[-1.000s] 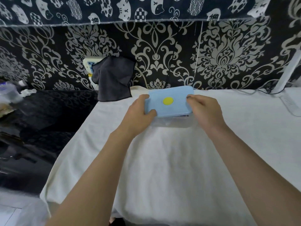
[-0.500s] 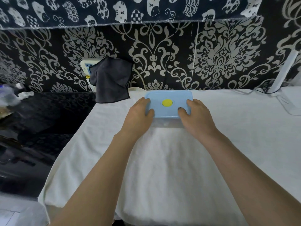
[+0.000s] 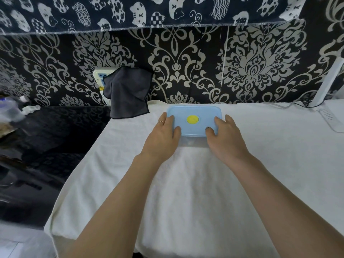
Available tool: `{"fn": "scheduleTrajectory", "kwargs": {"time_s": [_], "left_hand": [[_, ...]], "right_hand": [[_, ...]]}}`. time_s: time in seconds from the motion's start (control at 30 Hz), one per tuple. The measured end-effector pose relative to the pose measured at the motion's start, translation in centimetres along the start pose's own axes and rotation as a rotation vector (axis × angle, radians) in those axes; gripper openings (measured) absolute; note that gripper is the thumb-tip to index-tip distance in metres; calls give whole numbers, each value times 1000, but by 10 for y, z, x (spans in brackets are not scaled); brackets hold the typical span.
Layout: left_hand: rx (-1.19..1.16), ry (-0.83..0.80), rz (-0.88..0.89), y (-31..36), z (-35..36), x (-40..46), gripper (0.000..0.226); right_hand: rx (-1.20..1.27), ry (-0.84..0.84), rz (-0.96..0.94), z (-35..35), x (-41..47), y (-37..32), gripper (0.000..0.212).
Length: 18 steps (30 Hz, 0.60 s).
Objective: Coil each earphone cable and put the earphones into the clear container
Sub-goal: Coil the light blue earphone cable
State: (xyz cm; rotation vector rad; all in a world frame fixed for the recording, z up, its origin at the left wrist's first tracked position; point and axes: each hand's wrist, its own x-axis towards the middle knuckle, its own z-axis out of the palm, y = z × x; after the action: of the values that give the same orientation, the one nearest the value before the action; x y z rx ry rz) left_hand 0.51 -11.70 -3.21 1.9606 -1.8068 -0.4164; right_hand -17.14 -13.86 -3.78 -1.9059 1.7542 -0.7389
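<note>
The clear container (image 3: 194,141) stands on the white cloth at the back middle, near the wall. A light blue lid (image 3: 197,111) with a yellow disc (image 3: 192,119) lies flat on top of it. My left hand (image 3: 162,135) rests on the lid's left end, thumb on the front corner and fingers stretched along the side. My right hand (image 3: 226,136) lies the same way on the right end. Through the front wall I cannot make out what is inside; no earphones show anywhere on the cloth.
A white towel (image 3: 186,192) covers the table. A dark grey cloth (image 3: 128,94) hangs over a wall socket (image 3: 99,74) at the back left. A white lamp base (image 3: 330,117) and cables sit at the far right. A dark cluttered surface (image 3: 46,138) lies to the left.
The lid was tilted and held up over the container; it has come down and now lies flat on it. Both hands have flattened onto the lid's ends.
</note>
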Motion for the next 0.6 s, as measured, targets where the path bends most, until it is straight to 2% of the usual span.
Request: {"fn": "scheduleTrajectory", "kwargs": {"time_s": [0.33, 0.6], "left_hand": [[-31, -32, -60, -3, 0, 0, 53], [-170, -47, -109, -3, 0, -3, 60]], "right_hand": [[-14, 38, -58, 3, -4, 4, 23], [27, 64, -51, 4, -6, 7, 37]]}}
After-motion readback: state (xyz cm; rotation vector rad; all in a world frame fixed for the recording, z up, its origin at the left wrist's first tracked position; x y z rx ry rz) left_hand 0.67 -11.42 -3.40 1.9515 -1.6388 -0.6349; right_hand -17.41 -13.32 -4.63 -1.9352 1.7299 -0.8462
